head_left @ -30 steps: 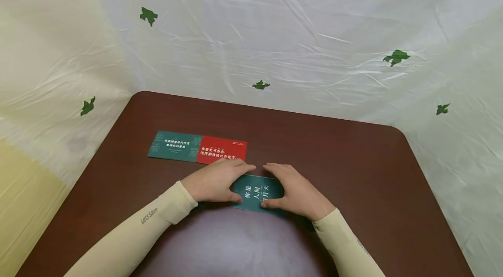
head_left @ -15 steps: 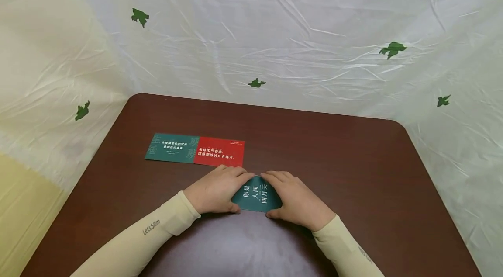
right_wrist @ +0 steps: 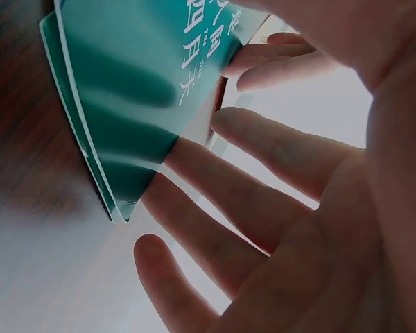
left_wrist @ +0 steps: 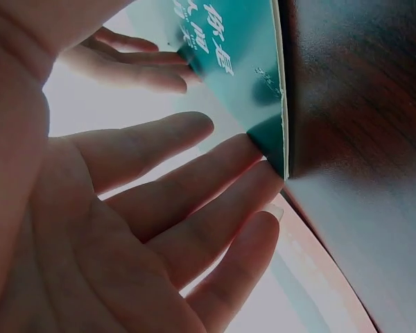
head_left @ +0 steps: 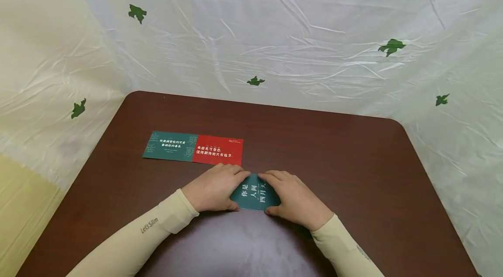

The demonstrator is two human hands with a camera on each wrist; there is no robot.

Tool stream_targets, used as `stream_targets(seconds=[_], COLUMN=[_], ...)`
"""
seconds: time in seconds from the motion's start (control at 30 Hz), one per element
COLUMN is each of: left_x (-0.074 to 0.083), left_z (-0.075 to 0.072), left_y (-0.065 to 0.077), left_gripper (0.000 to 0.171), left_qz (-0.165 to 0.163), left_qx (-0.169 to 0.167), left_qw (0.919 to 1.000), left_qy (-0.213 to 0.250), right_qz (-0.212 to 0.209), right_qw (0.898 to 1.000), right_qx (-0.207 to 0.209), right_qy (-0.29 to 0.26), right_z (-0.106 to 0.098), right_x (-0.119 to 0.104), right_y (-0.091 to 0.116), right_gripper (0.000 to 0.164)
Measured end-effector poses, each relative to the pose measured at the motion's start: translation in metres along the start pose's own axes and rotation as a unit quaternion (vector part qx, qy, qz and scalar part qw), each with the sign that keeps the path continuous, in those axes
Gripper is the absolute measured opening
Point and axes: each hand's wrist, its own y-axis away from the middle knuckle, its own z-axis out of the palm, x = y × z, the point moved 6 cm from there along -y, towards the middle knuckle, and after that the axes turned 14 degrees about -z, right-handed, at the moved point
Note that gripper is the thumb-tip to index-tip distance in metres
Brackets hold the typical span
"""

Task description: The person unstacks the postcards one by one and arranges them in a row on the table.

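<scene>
In the head view a green card [head_left: 253,200] with white characters lies close over the table's near side, between my two hands. My left hand [head_left: 214,189] holds its left end, thumb at the near edge and fingertips at the far edge. The right hand [head_left: 296,198] spans the right end the same way. From the right wrist, two green layers [right_wrist: 125,125] show, one over the other, their edges slightly offset. The left wrist view has the fingers of my left hand [left_wrist: 139,229] stretched out, with tips at the card's edge [left_wrist: 283,104].
Behind my left hand, a second green card [head_left: 169,150] and a red card [head_left: 218,151] lie side by side on the brown table [head_left: 353,172]. White cloth [head_left: 294,50] with green leaf shapes hangs behind the table and along its sides.
My hands have drawn in slightly around the ends of the green card, which now sits more squarely between them. The dark green piece under the right hand no longer shows. The red and green pair stays put.
</scene>
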Motion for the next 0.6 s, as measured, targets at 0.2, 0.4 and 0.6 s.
stream_targets(seconds=[0.2, 0.4, 0.6], left_x=[0.0, 0.001, -0.003], left_z=[-0.003, -0.005, -0.013], left_y=[0.0, -0.002, -0.009], left_gripper=[0.091, 0.092, 0.093], left_qz=[0.004, 0.007, -0.009], left_qx=[0.005, 0.01, 0.004], left_qw=[1.0, 0.9999, 0.9992], left_qy=[0.006, 0.011, 0.039], right_qz=[-0.013, -0.014, -0.009], right_qw=[1.0, 1.0, 1.0], right_qx=[0.004, 0.009, 0.013], right_qy=[0.008, 0.013, 0.008], right_z=[-0.003, -0.007, -0.013], right_x=[-0.001, 0.0, 0.004], right_y=[0.0, 0.002, -0.001], right_gripper=[0.083, 0.082, 0.083])
